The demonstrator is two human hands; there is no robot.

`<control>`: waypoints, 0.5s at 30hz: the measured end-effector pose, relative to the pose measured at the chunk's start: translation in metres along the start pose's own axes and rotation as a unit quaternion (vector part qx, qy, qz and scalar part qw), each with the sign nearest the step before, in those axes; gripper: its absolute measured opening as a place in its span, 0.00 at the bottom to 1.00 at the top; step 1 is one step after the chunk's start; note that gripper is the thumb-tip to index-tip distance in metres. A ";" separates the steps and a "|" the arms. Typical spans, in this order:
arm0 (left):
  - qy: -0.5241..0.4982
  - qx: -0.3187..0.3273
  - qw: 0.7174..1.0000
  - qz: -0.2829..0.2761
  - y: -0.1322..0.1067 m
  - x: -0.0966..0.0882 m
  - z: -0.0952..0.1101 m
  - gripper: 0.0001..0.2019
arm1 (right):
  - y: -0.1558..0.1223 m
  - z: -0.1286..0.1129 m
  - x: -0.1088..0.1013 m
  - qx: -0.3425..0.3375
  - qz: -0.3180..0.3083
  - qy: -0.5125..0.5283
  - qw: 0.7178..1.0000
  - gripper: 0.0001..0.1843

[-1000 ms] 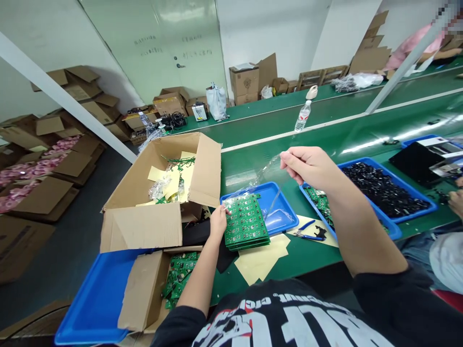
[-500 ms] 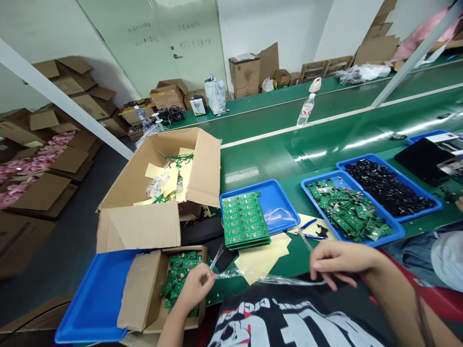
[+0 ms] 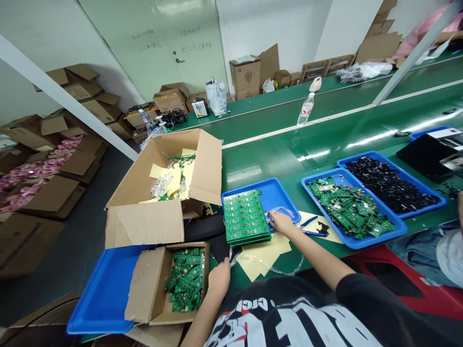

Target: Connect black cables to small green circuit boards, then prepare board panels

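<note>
Green worktop (image 3: 253,149) stretches across the room towards a pale wall and a light green door (image 3: 195,53), with a water bottle (image 3: 306,110) standing upright beyond the work area. Near the person, a stack of printed circuit boards (image 3: 244,217) overlaps the left part of a blue plastic tray (image 3: 277,190), just above some yellow paper sheets (image 3: 264,250). The left hand (image 3: 219,279) is closed around one end of a clear plastic strip (image 3: 235,258), beside a small carton of loose green boards (image 3: 186,279). The right hand (image 3: 282,223) reaches over the tray's near rim, fingertips at some crumpled clear film (image 3: 288,210) right of the stack; whether they pinch it, I cannot tell. Blue-handled pliers (image 3: 309,221) lie near the right wrist, and further right a second blue tray (image 3: 361,243) holds a heap of small circuit boards (image 3: 349,205)
</note>
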State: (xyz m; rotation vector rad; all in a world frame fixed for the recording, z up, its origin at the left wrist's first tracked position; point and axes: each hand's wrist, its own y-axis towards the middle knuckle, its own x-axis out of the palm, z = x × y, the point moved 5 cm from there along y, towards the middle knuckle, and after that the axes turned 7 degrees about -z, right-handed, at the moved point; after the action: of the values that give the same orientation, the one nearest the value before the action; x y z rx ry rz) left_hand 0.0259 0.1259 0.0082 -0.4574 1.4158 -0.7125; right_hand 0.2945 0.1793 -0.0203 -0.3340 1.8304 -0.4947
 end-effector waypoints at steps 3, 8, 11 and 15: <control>-0.005 0.025 0.999 -0.019 -0.008 0.005 0.001 0.14 | 0.002 0.000 0.004 -0.019 -0.012 -0.028 0.999 0.14; -0.025 0.063 0.997 -0.042 -0.023 -0.005 -0.002 0.14 | -0.009 -0.002 -0.003 -0.077 -0.010 -0.049 0.996 0.13; -0.078 0.082 0.992 -0.056 -0.034 -0.026 -0.006 0.23 | -0.016 -0.003 -0.005 -0.094 -0.011 -0.045 0.995 0.12; -0.443 0.105 0.882 -0.125 -0.037 -0.044 0.007 0.20 | -0.020 -0.003 0.003 -0.069 -0.021 -0.029 0.997 0.13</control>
State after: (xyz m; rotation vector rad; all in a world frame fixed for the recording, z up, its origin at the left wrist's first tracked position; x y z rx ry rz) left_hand 0.0259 0.1289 0.0663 -0.6867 0.4121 -0.7155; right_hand 0.2906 0.1606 -0.0122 -0.4771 1.8083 -0.3844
